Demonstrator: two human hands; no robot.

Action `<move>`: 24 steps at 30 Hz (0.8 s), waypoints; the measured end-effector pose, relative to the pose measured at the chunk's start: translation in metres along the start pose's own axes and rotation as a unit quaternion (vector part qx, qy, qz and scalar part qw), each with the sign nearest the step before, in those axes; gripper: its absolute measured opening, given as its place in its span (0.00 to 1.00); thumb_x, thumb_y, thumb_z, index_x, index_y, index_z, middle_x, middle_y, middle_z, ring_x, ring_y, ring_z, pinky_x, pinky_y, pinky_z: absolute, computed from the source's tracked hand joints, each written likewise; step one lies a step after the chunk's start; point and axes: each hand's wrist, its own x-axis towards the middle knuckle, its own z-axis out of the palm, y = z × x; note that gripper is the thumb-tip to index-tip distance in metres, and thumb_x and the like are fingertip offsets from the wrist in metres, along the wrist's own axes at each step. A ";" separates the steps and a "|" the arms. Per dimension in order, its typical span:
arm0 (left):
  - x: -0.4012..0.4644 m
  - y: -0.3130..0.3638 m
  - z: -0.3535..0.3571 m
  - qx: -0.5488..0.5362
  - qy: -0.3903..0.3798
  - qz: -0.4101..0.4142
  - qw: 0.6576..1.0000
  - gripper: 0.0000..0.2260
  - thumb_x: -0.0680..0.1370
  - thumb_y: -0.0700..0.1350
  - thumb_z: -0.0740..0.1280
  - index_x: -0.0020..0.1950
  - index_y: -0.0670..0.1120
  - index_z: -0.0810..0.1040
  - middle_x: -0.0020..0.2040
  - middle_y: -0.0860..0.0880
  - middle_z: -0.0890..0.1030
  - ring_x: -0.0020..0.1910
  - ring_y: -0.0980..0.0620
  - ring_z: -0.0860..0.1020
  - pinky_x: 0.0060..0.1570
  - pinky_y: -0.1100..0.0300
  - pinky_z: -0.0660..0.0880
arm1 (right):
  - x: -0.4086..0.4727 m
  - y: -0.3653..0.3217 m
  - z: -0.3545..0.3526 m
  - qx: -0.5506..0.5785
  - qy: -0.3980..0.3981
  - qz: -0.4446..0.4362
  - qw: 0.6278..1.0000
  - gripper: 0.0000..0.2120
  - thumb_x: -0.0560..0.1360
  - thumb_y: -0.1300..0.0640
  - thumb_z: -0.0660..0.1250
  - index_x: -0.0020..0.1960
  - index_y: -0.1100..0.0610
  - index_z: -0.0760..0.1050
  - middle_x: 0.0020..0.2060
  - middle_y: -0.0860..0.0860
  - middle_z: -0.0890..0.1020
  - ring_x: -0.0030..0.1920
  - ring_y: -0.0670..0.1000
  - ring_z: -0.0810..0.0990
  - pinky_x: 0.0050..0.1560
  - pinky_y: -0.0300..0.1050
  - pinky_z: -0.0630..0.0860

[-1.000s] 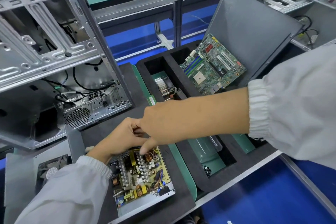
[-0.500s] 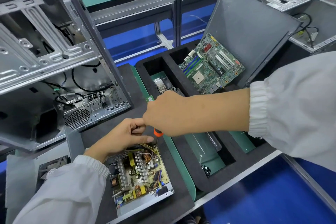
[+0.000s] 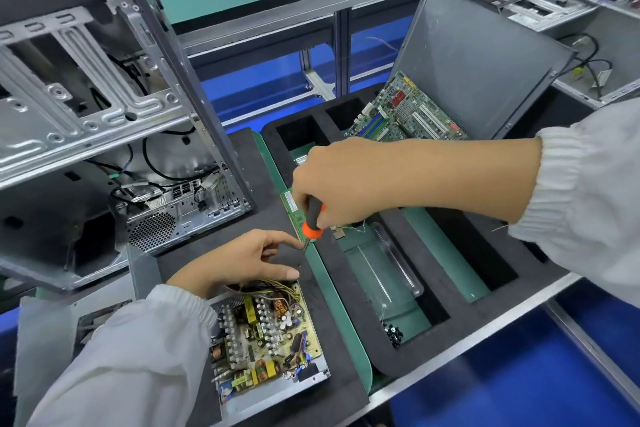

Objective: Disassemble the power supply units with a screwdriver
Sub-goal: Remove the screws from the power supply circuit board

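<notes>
Head view: bench with opened PSU (image 3: 266, 343)
Right hand (image 3: 332, 184): grips screwdriver (image 3: 312, 220), tip at 6 o'clock
Left hand (image 3: 242, 262): fingers loosely spread, holding nothing, beside the tip

We are seeing an open metal computer case (image 3: 104, 135) standing at the far left, a motherboard (image 3: 408, 114) leaning against a grey panel (image 3: 478, 59) at the far right, and black screws (image 3: 394, 334) lying in a near compartment of the foam tray (image 3: 360, 288).
</notes>
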 end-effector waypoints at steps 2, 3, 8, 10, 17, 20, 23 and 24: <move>0.000 0.002 -0.002 -0.018 -0.020 0.011 1.000 0.13 0.76 0.52 0.69 0.58 0.49 0.78 0.37 0.51 0.68 0.35 0.56 0.67 0.39 0.63 0.64 | 0.002 0.006 -0.009 0.027 0.016 -0.004 1.000 0.10 0.74 0.51 0.68 0.54 0.50 0.79 0.46 0.47 0.80 0.45 0.52 0.79 0.32 0.41 0.69; -0.001 0.003 -0.002 -0.033 -0.018 0.024 0.999 0.09 0.79 0.49 0.66 0.55 0.46 0.79 0.33 0.53 0.69 0.31 0.58 0.67 0.35 0.65 0.64 | 0.004 0.009 -0.014 0.039 0.023 -0.007 0.999 0.09 0.74 0.51 0.68 0.53 0.50 0.79 0.43 0.46 0.80 0.42 0.50 0.79 0.31 0.40 0.68; -0.015 -0.003 -0.009 -0.068 0.063 0.034 0.995 0.12 0.83 0.43 0.59 0.41 0.45 0.74 0.25 0.56 0.66 0.25 0.59 0.64 0.28 0.66 0.62 | 0.018 0.013 -0.030 0.092 0.028 -0.021 0.995 0.08 0.73 0.51 0.68 0.50 0.50 0.80 0.42 0.48 0.82 0.38 0.49 0.78 0.31 0.41 0.71; -0.027 -0.007 -0.022 -0.048 0.096 0.033 0.994 0.12 0.83 0.43 0.60 0.40 0.46 0.75 0.26 0.56 0.66 0.26 0.58 0.64 0.29 0.65 0.62 | 0.022 0.009 -0.035 0.114 0.039 -0.021 0.993 0.06 0.73 0.51 0.68 0.48 0.51 0.79 0.37 0.47 0.81 0.35 0.48 0.78 0.34 0.44 0.75; -0.099 -0.046 -0.045 -0.169 0.244 -0.055 0.953 0.13 0.82 0.43 0.62 0.40 0.42 0.76 0.28 0.51 0.62 0.27 0.53 0.60 0.27 0.63 0.60 | 0.040 -0.039 -0.062 0.144 0.126 -0.059 0.980 0.03 0.72 0.49 0.68 0.43 0.47 0.78 0.33 0.43 0.77 0.35 0.48 0.76 0.35 0.48 0.75; -0.121 -0.054 -0.025 -0.332 0.291 -0.088 0.893 0.13 0.83 0.43 0.58 0.40 0.40 0.72 0.26 0.54 0.58 0.24 0.57 0.55 0.22 0.69 0.56 | 0.050 -0.072 -0.069 0.117 0.117 -0.097 0.981 0.04 0.70 0.48 0.68 0.41 0.47 0.79 0.29 0.43 0.76 0.30 0.43 0.74 0.27 0.40 0.65; -0.135 -0.057 0.004 -0.438 0.334 -0.075 0.831 0.13 0.84 0.43 0.56 0.41 0.41 0.70 0.24 0.53 0.59 0.21 0.59 0.55 0.20 0.70 0.55 | 0.059 -0.101 -0.069 0.083 0.070 -0.136 0.985 0.08 0.69 0.46 0.69 0.36 0.46 0.73 0.28 0.42 0.74 0.30 0.42 0.73 0.26 0.39 0.63; -0.139 -0.058 0.016 -0.453 0.341 -0.080 0.820 0.12 0.84 0.43 0.55 0.42 0.41 0.69 0.24 0.53 0.60 0.21 0.59 0.55 0.20 0.70 0.54 | 0.063 -0.110 -0.068 0.074 0.051 -0.145 0.985 0.09 0.69 0.45 0.69 0.35 0.46 0.71 0.29 0.42 0.73 0.33 0.43 0.74 0.27 0.39 0.65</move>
